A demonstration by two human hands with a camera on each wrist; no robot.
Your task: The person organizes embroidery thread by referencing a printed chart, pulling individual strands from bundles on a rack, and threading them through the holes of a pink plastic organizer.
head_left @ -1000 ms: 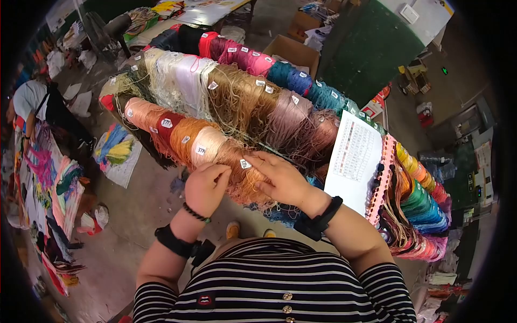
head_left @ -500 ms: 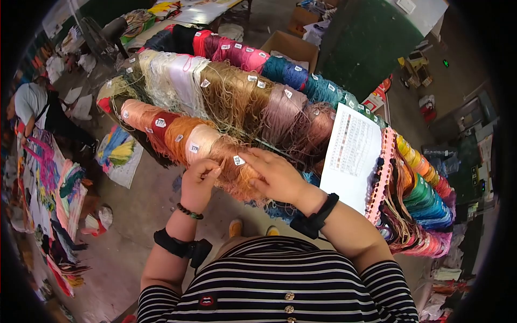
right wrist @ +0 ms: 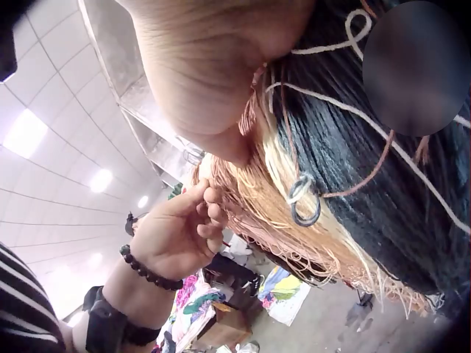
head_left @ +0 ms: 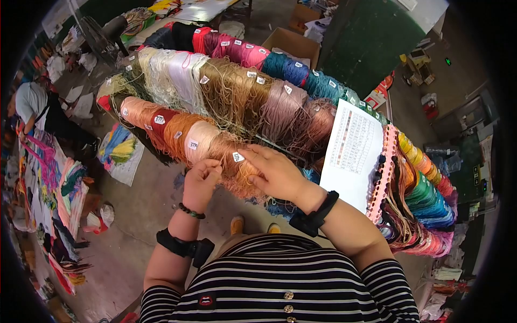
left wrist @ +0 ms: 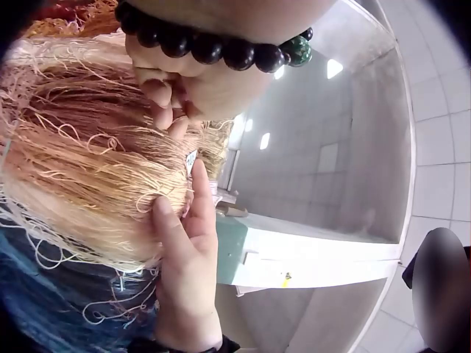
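Note:
Brownish-orange thread (head_left: 226,151) with a small white number tag (head_left: 237,156) hangs in a row of coloured skeins. The right hand (head_left: 277,172) lies on this thread beside the tag, fingers extended over it and thumb lower down. Just left of it the left hand (head_left: 202,185) pinches a fine strand between thumb and fingertips, its other fingers curled. In the left wrist view the left hand (left wrist: 199,88) is at the thread's upper edge, and the right hand (left wrist: 188,265) rests on the tan strands (left wrist: 96,162).
A printed chart sheet (head_left: 353,151) lies on the skeins at the right, by a pink strip (head_left: 383,172) with thread samples. Further rows of skeins (head_left: 231,86) stretch behind. A cardboard box (head_left: 293,46) stands at the back. Another person (head_left: 43,107) bends over threads at the left.
The head view has shifted, so skeins and hands appear slightly further left than a second ago. The left hand has dropped slightly away from the pale skein; the right hand stays on the thread.

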